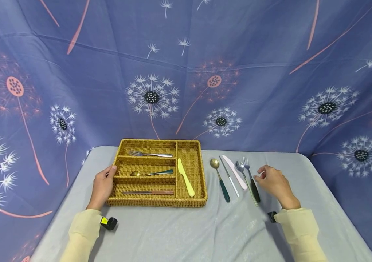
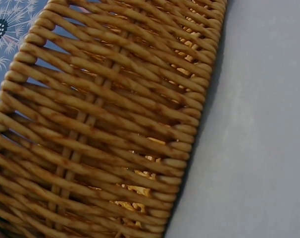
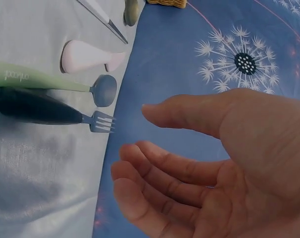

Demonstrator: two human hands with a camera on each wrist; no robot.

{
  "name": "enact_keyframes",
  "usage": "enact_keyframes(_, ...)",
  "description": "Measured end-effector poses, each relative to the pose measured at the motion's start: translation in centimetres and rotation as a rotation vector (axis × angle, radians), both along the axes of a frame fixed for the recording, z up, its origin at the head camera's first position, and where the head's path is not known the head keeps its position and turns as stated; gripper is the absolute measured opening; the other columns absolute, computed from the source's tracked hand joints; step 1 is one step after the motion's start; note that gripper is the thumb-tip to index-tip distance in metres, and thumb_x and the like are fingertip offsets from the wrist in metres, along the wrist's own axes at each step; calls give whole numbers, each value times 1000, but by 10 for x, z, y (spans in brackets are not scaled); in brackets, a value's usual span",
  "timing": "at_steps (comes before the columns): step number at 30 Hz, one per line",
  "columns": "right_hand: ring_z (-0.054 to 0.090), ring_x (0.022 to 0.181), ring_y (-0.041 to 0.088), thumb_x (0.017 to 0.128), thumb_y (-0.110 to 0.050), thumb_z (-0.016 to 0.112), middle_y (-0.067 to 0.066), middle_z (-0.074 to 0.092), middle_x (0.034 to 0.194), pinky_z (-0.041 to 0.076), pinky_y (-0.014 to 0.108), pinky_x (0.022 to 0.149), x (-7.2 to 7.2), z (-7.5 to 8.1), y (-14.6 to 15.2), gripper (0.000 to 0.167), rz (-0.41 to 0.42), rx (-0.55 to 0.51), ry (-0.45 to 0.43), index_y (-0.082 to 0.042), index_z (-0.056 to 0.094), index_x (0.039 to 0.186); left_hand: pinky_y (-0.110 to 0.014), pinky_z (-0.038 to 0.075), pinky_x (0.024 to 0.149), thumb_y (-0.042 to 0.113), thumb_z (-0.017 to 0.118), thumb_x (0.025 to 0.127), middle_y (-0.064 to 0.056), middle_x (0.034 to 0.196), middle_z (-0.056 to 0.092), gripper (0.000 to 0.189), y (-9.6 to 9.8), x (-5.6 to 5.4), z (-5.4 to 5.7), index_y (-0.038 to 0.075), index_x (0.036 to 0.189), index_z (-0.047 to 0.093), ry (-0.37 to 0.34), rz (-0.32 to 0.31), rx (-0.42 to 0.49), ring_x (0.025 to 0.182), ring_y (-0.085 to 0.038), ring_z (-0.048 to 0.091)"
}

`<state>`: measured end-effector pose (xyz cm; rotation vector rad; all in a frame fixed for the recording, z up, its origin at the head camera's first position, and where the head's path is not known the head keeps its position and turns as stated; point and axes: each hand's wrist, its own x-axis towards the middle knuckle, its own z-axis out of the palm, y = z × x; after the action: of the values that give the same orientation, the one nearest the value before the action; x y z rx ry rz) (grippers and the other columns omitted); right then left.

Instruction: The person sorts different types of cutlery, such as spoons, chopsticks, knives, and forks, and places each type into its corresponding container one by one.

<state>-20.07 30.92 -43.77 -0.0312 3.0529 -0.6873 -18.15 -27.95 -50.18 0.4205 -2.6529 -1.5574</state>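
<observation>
While the left hand [image 1: 103,185] grips the side of the wicker tray [image 1: 159,202], here's the right hand [image 1: 275,182], thumb and fingers wide apart, holding nothing, and clearly the nearer one to the black-handled fork [image 1: 254,189]! It lies just left of those fingertips, long axis running away, tines at the far end. Nothing shows between; tight along its far side sits the green-handled spoon [image 3: 53,80], then the pink knife [image 1: 235,172], the tray well beyond.

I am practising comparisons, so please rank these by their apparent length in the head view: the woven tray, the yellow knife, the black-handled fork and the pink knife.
1. Woven tray
2. Black-handled fork
3. Pink knife and yellow knife: they look nearly alike, so I leave them unranked.
</observation>
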Motion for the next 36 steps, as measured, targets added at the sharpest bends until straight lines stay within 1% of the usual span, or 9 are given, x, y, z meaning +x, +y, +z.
enact_keyframes(6, 69, 83, 34, 97, -22, 74, 17, 73, 97, 54, 49, 65, -4, -4, 0, 33, -7, 19, -21, 5, 69, 116, -63, 26, 129, 55, 33, 116, -25, 170, 33, 73, -1, -1, 1, 4, 167, 34, -7, -3, 0, 159, -47, 27)
enact_keyframes(11, 71, 86, 38, 95, -21, 75, 22, 75, 99, 56, 54, 69, -10, -11, 1, 31, -2, 20, -52, 5, 69, 111, -63, 27, 128, 53, 34, 116, -25, 169, 35, 71, -1, 0, 0, 3, 166, 36, -8, 4, -6, 158, -47, 28)
enact_keyframes(13, 71, 85, 37, 94, -20, 76, 23, 75, 100, 56, 54, 69, -12, -17, 1, 29, 5, 16, -65, 5, 69, 108, -63, 27, 128, 53, 34, 116, -26, 169, 34, 71, -1, -1, 0, 3, 166, 36, -7, 5, -7, 158, -47, 28)
enact_keyframes(16, 69, 83, 35, 93, -19, 76, 21, 74, 98, 56, 50, 67, -14, -27, 1, 25, 16, 15, -80, 4, 70, 103, -63, 27, 128, 55, 34, 116, -25, 170, 34, 72, 0, 0, 1, 3, 167, 35, -6, 5, -3, 158, -47, 27)
enact_keyframes(19, 66, 80, 31, 91, -16, 75, 18, 71, 93, 53, 47, 65, -15, -36, 0, 20, 5, 19, -85, 2, 69, 98, -64, 27, 128, 55, 34, 116, -25, 170, 34, 73, 1, 0, 2, 4, 167, 35, -5, -1, 2, 159, -47, 27)
enact_keyframes(22, 64, 78, 31, 90, -13, 74, 16, 69, 88, 53, 47, 64, -16, -41, -1, 17, -11, 22, -75, 2, 67, 95, -64, 26, 128, 54, 34, 116, -25, 170, 33, 72, 2, 1, 2, 3, 167, 35, -6, -2, 5, 159, -47, 27)
enact_keyframes(28, 65, 78, 32, 90, -12, 74, 19, 69, 89, 55, 51, 67, -19, -43, -2, 20, -25, 21, -75, 5, 66, 98, -63, 26, 129, 54, 35, 116, -25, 170, 35, 72, 1, 1, 0, 4, 167, 36, 2, 5, 0, 159, -46, 28)
enact_keyframes(36, 62, 76, 30, 90, -10, 73, 16, 67, 87, 53, 47, 65, -16, -45, -3, 17, -36, 2, -79, 3, 65, 94, -63, 26, 129, 53, 35, 116, -25, 170, 34, 71, 0, 0, 0, 3, 167, 35, -3, 2, -3, 159, -47, 27)
